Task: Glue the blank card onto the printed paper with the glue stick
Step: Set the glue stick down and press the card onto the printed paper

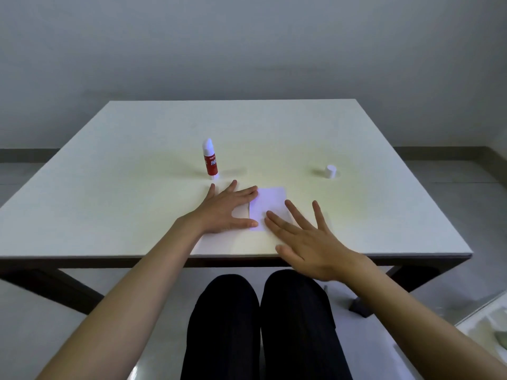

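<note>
Both hands lay flat and open, gripping nothing: left hand [227,208] beside the blank card [267,208], right hand [304,237] touching it. An uncapped glue stick [210,158] stood behind, its cap [331,171] well apart.

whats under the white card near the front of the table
The white card lies on a larger pale sheet on the table. Left hand and right hand rest at its edges. Any print beneath is covered.
</note>
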A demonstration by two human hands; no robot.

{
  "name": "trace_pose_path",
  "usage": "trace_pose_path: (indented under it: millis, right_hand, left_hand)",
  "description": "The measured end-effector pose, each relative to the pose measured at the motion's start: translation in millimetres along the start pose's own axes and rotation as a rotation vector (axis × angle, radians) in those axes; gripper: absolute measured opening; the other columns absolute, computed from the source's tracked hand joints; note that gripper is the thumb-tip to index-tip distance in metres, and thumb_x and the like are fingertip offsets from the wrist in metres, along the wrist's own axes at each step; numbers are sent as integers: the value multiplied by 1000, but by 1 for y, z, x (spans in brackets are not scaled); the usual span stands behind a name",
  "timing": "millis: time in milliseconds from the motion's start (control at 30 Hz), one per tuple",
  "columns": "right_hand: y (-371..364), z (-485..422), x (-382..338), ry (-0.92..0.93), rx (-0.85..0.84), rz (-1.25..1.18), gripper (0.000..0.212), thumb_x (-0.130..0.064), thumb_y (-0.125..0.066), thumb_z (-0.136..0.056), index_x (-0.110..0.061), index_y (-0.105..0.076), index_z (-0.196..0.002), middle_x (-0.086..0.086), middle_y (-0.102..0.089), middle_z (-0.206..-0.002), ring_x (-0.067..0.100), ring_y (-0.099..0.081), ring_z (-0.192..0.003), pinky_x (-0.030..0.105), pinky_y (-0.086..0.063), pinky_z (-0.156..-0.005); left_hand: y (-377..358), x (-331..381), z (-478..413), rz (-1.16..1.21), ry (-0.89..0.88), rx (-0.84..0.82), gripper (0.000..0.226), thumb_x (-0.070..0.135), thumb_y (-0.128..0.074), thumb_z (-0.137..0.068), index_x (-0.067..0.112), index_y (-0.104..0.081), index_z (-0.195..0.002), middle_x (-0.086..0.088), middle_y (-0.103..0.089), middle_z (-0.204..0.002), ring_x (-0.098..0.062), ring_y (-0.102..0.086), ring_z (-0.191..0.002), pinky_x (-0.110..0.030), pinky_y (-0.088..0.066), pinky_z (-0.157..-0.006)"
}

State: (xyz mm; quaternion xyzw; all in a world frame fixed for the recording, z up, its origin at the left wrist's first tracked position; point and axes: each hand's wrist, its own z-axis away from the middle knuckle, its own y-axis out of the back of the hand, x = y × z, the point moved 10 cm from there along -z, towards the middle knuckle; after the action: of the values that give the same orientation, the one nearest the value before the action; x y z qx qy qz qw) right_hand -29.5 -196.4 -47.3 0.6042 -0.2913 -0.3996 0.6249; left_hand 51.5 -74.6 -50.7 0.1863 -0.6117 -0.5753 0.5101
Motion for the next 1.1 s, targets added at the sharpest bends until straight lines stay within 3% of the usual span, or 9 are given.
trace_pose_path:
  millis: [100, 200, 300, 400, 533, 733, 900, 1033, 1100]
  right_hand:
    - [0, 2, 11, -41, -21, -25, 57, -45, -10, -95, -37, 7, -148, -22, 7, -157, 13, 27, -142, 51, 29, -108]
    - [11, -10, 26, -144, -21, -25, 56, -42, -14, -97, -32, 4, -150, -19, 5, -159, 15, 24, -144, 52, 26, -110]
    - [10, -4, 12, -128, 36, 53, 61, -45, -14, -95, -27, 2, -150, -14, 3, -160, 17, 22, -144, 53, 26, -109]
    - [0, 8, 7, -86, 31, 21, 61, -46, -12, -93, -32, 5, -149, -18, 4, -159, 13, 27, -141, 51, 29, -108]
    - [9, 3, 33, -199, -5, -12, 56, -41, -13, -98, -33, 7, -149, -20, 8, -158, 17, 24, -144, 54, 25, -109]
    - [-3, -5, -11, 4, 13, -14, 61, -46, -11, -92, -34, 4, -149, -21, 6, -158, 14, 29, -141, 50, 33, -104]
    - [15, -41, 40, -215, -16, -3, 57, -38, -17, -98, -30, 6, -150, -14, 9, -160, 22, 24, -144, 57, 23, -110]
    - [-3, -45, -11, 53, 4, 32, 62, -45, -15, -93, -32, 6, -149, -16, 8, -159, 19, 24, -144, 52, 31, -104]
    - [3, -49, 9, -11, 5, 2, 58, -41, -16, -96, -35, 8, -148, -18, 7, -158, 19, 24, -144, 53, 30, -105]
  left_hand:
    - [0, 0, -1, 0, 0, -3, 77, 57, -52, -85, 35, -16, -149, 26, -6, -156, -13, 9, -148, -52, 13, -116]
    - [-1, -1, 0, 12, 6, -1, 77, 57, -52, -85, 35, -15, -149, 27, -5, -156, -12, 11, -147, -52, 16, -115]
    - [0, -2, 0, 21, 6, 4, 78, 58, -53, -84, 36, -16, -149, 28, -5, -155, -11, 11, -147, -52, 17, -114]
    - [-1, -4, 0, 42, 8, 12, 78, 58, -54, -83, 37, -16, -148, 29, -6, -155, -10, 12, -147, -52, 18, -114]
    - [-1, -3, 0, 57, 2, 23, 78, 57, -54, -83, 37, -18, -148, 29, -6, -155, -10, 11, -147, -50, 20, -114]
    - [-2, -3, 0, 56, 1, 43, 82, 62, -55, -79, 39, -16, -148, 29, -7, -154, -8, 12, -146, -48, 20, -113]
    - [-4, -8, -2, 92, 20, 38, 94, 67, -57, -75, 47, 2, -146, 20, -1, -154, -2, 17, -144, -43, 21, -113]
    - [-3, -7, -2, 101, 5, 60, 91, 66, -56, -75, 42, -6, -148, 16, -19, -157, -4, 13, -146, -45, 20, -114]
    - [-4, -6, -2, 84, -2, 53, 87, 65, -56, -77, 41, -11, -148, 22, -16, -156, -5, 12, -146, -46, 20, -114]
